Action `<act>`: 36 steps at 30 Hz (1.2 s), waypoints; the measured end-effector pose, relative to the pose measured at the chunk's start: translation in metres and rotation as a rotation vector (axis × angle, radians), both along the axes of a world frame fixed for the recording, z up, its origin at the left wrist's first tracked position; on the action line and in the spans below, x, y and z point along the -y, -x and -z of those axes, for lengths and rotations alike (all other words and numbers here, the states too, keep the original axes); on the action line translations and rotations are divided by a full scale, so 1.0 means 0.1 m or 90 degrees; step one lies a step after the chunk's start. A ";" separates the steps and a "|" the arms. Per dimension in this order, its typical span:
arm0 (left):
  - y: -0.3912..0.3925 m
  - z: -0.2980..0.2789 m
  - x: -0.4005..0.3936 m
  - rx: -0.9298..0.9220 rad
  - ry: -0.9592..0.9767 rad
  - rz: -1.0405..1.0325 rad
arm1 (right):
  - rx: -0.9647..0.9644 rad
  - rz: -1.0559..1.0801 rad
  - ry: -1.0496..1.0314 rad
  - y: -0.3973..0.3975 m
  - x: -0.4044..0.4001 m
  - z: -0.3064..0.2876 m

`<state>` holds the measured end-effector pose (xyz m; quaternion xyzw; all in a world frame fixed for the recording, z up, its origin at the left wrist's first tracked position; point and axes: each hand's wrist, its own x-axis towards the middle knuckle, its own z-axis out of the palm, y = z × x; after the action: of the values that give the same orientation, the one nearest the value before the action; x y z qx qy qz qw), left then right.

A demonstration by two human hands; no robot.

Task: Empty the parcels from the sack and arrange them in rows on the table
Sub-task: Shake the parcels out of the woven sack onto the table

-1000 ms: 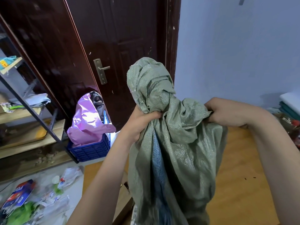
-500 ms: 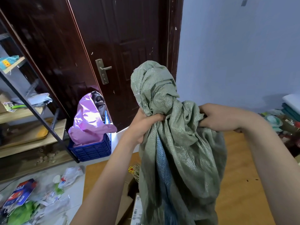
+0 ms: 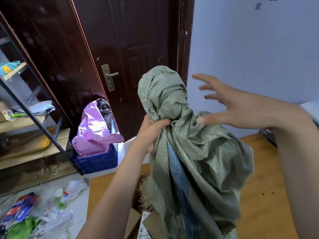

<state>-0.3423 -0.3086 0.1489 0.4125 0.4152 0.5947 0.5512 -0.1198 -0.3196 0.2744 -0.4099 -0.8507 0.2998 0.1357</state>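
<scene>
A grey-green woven sack [image 3: 198, 152] with a blue stripe hangs upside down over the wooden table [image 3: 262, 195], its bunched end uppermost. My left hand [image 3: 151, 130] grips the sack just below that bunched end. To the right of the sack's top, my right hand [image 3: 229, 104] hovers with fingers spread, holding nothing. Cardboard parcels [image 3: 138, 223] show under the sack's frayed lower edge at the table's near side; most of them are hidden by the sack and my left arm.
A dark wooden door [image 3: 129, 49] stands behind. A blue crate [image 3: 96, 161] with a pink bag sits on the floor by it. Metal shelving [image 3: 25, 118] lines the left. Plastic litter and packets [image 3: 34, 213] cover the floor at lower left.
My right hand has let go of the sack and lifted away with fingers spread. The sack now hangs from my left hand alone.
</scene>
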 end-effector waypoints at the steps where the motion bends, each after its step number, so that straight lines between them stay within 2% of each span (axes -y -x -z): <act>1: -0.02 -0.01 0.00 -0.005 -0.008 0.004 | -0.055 0.018 -0.047 0.07 0.00 0.00; 3: -0.06 -0.02 0.01 -0.011 -0.028 0.016 | -0.122 0.023 -0.141 0.21 -0.02 0.03; 6: -0.10 -0.06 0.03 -0.006 -0.055 0.035 | -0.120 -0.008 -0.208 0.38 -0.06 0.07; 10: -0.10 -0.08 0.01 -0.013 -0.088 0.059 | -0.084 -0.045 -0.197 0.48 -0.17 0.16; 14: -0.09 -0.06 0.02 -0.028 -0.084 0.057 | -0.078 -0.007 -0.208 0.49 -0.23 0.20; 28: -0.13 -0.12 0.01 0.047 -0.017 0.076 | -0.168 0.097 -0.226 0.56 -0.37 0.31; 33: -0.05 -0.14 0.04 -0.007 0.005 0.107 | -0.204 0.119 -0.227 0.59 -0.36 0.30; 36: 0.07 -0.07 0.05 -0.078 -0.024 0.137 | -0.220 0.143 -0.240 0.56 -0.36 0.32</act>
<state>-0.3489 -0.3139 0.1563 0.5007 0.3899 0.5134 0.5776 -0.1762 -0.2835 0.2423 -0.4117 -0.8050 0.1847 0.3851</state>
